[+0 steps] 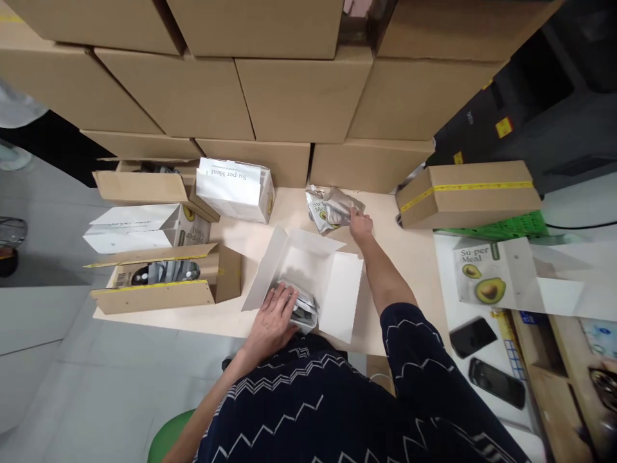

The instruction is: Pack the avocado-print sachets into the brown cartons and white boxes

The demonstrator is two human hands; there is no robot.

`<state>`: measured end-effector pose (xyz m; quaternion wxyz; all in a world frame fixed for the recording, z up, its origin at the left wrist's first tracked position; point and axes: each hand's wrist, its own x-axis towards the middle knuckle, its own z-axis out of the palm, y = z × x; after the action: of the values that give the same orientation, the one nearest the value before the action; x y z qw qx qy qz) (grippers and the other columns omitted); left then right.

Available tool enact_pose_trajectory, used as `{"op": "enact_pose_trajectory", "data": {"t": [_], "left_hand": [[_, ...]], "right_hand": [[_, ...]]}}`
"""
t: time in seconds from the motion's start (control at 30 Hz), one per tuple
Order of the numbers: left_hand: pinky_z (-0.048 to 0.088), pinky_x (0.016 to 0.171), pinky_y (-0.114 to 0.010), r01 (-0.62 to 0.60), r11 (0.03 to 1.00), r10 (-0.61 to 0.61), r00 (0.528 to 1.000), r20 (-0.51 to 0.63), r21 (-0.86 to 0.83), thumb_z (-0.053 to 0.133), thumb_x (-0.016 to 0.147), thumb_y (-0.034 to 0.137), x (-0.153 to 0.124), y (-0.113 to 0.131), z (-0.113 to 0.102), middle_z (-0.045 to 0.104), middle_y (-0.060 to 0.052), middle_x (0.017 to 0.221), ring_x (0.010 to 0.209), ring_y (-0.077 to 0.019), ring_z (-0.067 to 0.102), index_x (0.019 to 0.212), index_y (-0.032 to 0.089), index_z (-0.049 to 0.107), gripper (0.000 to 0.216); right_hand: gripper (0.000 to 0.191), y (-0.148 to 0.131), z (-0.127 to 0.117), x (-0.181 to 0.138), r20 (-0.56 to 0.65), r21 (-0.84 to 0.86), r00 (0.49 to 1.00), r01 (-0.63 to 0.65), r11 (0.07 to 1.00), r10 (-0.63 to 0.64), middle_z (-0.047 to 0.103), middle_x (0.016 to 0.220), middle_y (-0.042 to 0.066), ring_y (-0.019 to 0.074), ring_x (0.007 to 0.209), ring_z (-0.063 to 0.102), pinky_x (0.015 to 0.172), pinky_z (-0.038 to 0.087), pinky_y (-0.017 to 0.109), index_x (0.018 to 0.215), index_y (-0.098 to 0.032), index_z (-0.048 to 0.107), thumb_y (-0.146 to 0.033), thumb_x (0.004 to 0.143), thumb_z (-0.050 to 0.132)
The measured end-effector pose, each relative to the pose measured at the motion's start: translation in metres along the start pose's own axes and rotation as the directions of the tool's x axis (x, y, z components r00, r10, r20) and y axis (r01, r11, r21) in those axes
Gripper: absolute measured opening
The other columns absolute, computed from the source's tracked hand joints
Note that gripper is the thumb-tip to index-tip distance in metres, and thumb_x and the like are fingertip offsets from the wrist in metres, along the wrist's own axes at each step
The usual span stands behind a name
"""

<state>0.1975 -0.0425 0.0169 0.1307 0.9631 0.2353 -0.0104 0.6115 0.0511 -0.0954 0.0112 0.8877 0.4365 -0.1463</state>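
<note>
An open white carton (pixel 308 257) with raised flaps stands on the table in front of my body. Several flat silver pouches (pixel 304 307) are stacked on edge at its near end. My left hand (pixel 272 318) lies over the carton's near left edge, its fingers stretched out against those pouches. Further back, my right hand (pixel 360 225) is closed on the right edge of a silver pouch (pixel 337 202). That pouch lies partly over another pouch printed with an avocado (pixel 318 211). My right fingertips are partly hidden.
Large brown boxes (pixel 299 96) form a wall behind the table. On the left stand an open brown box of pouches (pixel 164 283) and white cartons (pixel 236 186). To the right are a taped brown box (pixel 472 193), an avocado-printed carton (pixel 486 273) and two phones (pixel 472 336).
</note>
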Motion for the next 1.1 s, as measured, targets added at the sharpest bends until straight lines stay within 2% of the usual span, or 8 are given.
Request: {"op": "enact_pose_trajectory", "data": {"t": [0.2, 0.37, 0.47, 0.63, 0.8, 0.9, 1.0, 1.1], "left_hand": [[0.026, 0.120, -0.051, -0.010, 1.000, 0.010, 0.999, -0.035, 0.001, 0.057, 0.086, 0.038, 0.000, -0.001, 0.004, 0.036, -0.017, 0.155, 0.150, -0.0339, 0.017, 0.154, 0.010, 0.022, 0.082], [0.026, 0.120, -0.051, -0.017, 1.000, 0.016, 0.998, -0.058, -0.006, 0.060, 0.084, 0.038, 0.000, -0.004, 0.012, 0.036, -0.018, 0.155, 0.149, -0.0344, 0.018, 0.153, 0.009, 0.025, 0.083], [0.027, 0.120, -0.052, -0.018, 1.000, 0.017, 0.998, -0.066, -0.010, 0.060, 0.083, 0.038, 0.001, -0.005, 0.013, 0.036, -0.019, 0.155, 0.149, -0.0352, 0.018, 0.153, 0.009, 0.026, 0.082], [0.030, 0.118, -0.053, -0.029, 0.999, 0.027, 0.997, -0.074, -0.026, 0.060, 0.084, 0.037, 0.002, -0.004, 0.010, 0.039, -0.019, 0.153, 0.148, -0.0360, 0.021, 0.153, 0.011, 0.026, 0.081], [0.030, 0.118, -0.052, -0.038, 0.999, 0.037, 0.996, -0.086, -0.005, 0.061, 0.083, 0.039, 0.003, -0.003, 0.007, 0.041, -0.020, 0.151, 0.147, -0.0370, 0.023, 0.150, 0.007, 0.031, 0.079], [0.029, 0.118, -0.051, -0.044, 0.999, 0.043, 0.995, -0.093, 0.000, 0.061, 0.084, 0.040, 0.004, -0.003, 0.008, 0.041, -0.020, 0.151, 0.147, -0.0372, 0.024, 0.149, 0.006, 0.032, 0.079], [0.029, 0.118, -0.052, -0.046, 0.999, 0.045, 0.994, -0.097, -0.005, 0.061, 0.083, 0.041, 0.003, -0.004, 0.009, 0.039, -0.021, 0.152, 0.147, -0.0374, 0.023, 0.150, 0.007, 0.030, 0.082], [0.029, 0.118, -0.053, -0.042, 0.999, 0.040, 0.996, -0.084, -0.017, 0.060, 0.084, 0.041, 0.003, -0.004, 0.009, 0.039, -0.021, 0.152, 0.148, -0.0372, 0.021, 0.152, 0.008, 0.027, 0.082]], "right_hand": [[0.043, 0.021, -0.008, -0.070, -0.069, 0.111, 0.996, -0.057, 0.992, 0.064, 0.068, 0.105, 0.020, 0.0280, 0.101, 0.060, 0.088, 0.042, 0.037, 0.120, -0.012, 0.062, -0.028, 0.100, 0.026], [0.041, 0.050, -0.023, -0.144, -0.263, 0.408, 0.939, -0.100, 0.907, 0.222, 0.067, 0.090, 0.009, 0.0189, 0.082, 0.059, 0.077, 0.043, 0.026, 0.105, -0.016, 0.059, -0.037, 0.100, 0.024], [0.038, 0.066, -0.037, -0.188, -0.314, 0.478, 0.904, -0.113, 0.871, 0.289, 0.065, 0.086, 0.007, 0.0187, 0.078, 0.057, 0.074, 0.042, 0.026, 0.101, -0.018, 0.057, -0.038, 0.097, 0.026], [0.029, 0.075, -0.069, -0.240, -0.219, 0.377, 0.964, -0.057, 0.924, 0.148, 0.066, 0.082, 0.007, 0.0207, 0.076, 0.059, 0.072, 0.040, 0.027, 0.094, -0.021, 0.059, -0.038, 0.096, 0.035], [0.026, 0.051, -0.071, -0.250, 0.011, 0.155, 0.999, -0.051, 0.987, 0.050, 0.070, 0.091, 0.011, 0.0230, 0.083, 0.062, 0.071, 0.037, 0.028, 0.098, -0.021, 0.060, -0.033, 0.097, 0.037], [0.029, 0.035, -0.055, -0.243, 0.048, 0.116, 0.996, -0.078, 0.990, 0.073, 0.070, 0.094, 0.014, 0.0241, 0.085, 0.063, 0.070, 0.037, 0.029, 0.105, -0.019, 0.059, -0.033, 0.098, 0.035], [0.027, 0.032, -0.040, -0.237, 0.000, 0.259, 0.993, -0.111, 0.959, 0.115, 0.070, 0.097, 0.012, 0.0232, 0.088, 0.064, 0.073, 0.041, 0.029, 0.107, -0.018, 0.059, -0.034, 0.096, 0.039], [0.033, 0.038, -0.033, -0.238, 0.005, 0.522, 0.989, -0.129, 0.843, 0.148, 0.071, 0.097, 0.009, 0.0206, 0.087, 0.064, 0.077, 0.045, 0.029, 0.111, -0.017, 0.058, -0.040, 0.089, 0.053]]}}
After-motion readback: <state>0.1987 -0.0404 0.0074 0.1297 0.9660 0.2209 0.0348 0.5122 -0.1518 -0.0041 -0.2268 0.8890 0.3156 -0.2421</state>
